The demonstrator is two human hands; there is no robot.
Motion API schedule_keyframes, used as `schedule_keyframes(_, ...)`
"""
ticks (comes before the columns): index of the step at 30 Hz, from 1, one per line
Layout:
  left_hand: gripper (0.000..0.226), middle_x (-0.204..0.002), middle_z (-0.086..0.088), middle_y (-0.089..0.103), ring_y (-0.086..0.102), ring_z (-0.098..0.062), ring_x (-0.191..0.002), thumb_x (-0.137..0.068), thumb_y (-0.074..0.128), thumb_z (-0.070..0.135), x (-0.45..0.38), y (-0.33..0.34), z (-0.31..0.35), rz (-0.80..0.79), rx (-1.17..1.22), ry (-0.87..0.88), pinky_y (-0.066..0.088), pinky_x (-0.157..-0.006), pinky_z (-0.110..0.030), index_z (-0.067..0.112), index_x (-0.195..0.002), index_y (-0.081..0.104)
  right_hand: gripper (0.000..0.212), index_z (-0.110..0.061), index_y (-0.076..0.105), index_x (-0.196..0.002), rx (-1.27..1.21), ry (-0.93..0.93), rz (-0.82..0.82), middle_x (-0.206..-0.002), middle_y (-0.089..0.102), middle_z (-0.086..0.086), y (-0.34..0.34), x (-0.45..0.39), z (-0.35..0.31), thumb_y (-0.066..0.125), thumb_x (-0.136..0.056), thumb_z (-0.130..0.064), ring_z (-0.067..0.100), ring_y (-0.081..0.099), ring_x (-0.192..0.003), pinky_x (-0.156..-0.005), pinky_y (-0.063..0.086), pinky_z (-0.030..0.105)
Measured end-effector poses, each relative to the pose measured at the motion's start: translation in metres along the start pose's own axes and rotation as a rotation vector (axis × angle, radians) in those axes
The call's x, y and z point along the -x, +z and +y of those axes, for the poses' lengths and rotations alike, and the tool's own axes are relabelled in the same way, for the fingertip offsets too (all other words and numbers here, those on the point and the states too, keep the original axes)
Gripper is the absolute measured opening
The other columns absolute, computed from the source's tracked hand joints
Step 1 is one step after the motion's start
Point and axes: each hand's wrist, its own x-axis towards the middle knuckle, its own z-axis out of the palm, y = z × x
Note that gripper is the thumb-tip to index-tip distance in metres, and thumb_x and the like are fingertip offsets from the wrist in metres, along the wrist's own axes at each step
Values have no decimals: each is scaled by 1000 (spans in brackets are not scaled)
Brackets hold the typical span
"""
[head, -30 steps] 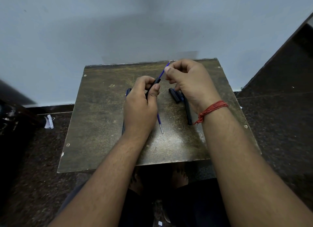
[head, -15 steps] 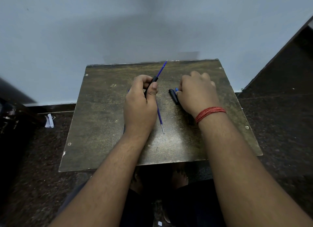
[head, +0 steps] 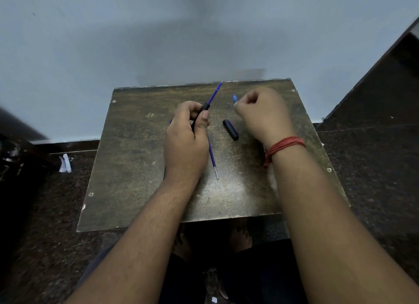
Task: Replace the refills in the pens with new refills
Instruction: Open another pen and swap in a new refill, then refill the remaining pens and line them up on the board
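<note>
Head cam looks down on a small worn tabletop [head: 140, 167] pushed against a pale wall [head: 158, 31], dark floor all around. Left hand [head: 186, 140] is wrapped around a black pen barrel [head: 205, 107], with a blue refill [head: 215, 94] sticking out and pointing up toward the far edge. Right hand [head: 263, 113] hovers just to the right, fingers pinched on a small blue tip piece [head: 235, 98], I'd guess the nose cone. It sits right beside the refill point, so it'd thread on along that axis. A spare refill [head: 213, 158] lies lengthwise mid-table, and a black cap [head: 230, 130] lies between the hands.
</note>
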Motion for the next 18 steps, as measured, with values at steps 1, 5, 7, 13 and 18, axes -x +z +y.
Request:
schedule_keyframes(1,4,-87,13,63,67,-13,-86,-101,53,26,0,0,0,-3,-2,1,54,-77,-42,30,-102,53,11,-16,66,-76,-203,20,9,-77,68,-4,-4,-2,-2,65,-84,-23,12,62,-72,-67,49,27)
schedule_keyframes(5,5,-88,12,63,67,-13,-87,-101,53,25,0,0,2,-22,-17,11,54,-76,-39,30,-103,53,10,-17,61,-81,-884,105,10,-77,68,5,-13,-1,-5,67,-89,-16,10,54,-58,-47,39,22)
schedule_keyframes(7,5,-88,12,64,66,-11,-87,-102,53,25,1,0,3,-37,-27,20,54,-74,-36,29,-103,54,11,-14,60,-83,-1029,140,20,-77,69,7,-13,0,-6,64,-92,-11,10,58,-59,-48,43,22)
schedule_keyframes(13,8,-88,12,65,68,-12,-87,-100,54,28,3,3,0,-46,-43,39,55,-74,-43,24,-105,59,7,-8,58,-89,-1204,168,36,-78,68,11,-13,1,-9,60,-95,-6,14,64,-63,-54,51,23)
schedule_keyframes(18,4,-87,16,63,69,-12,-86,-100,53,29,2,2,1,-71,-37,47,56,-73,-44,30,-103,56,5,-11,62,-88,-1080,140,16,-83,72,9,-13,1,-9,64,-92,-8,13,63,-68,-55,48,23)
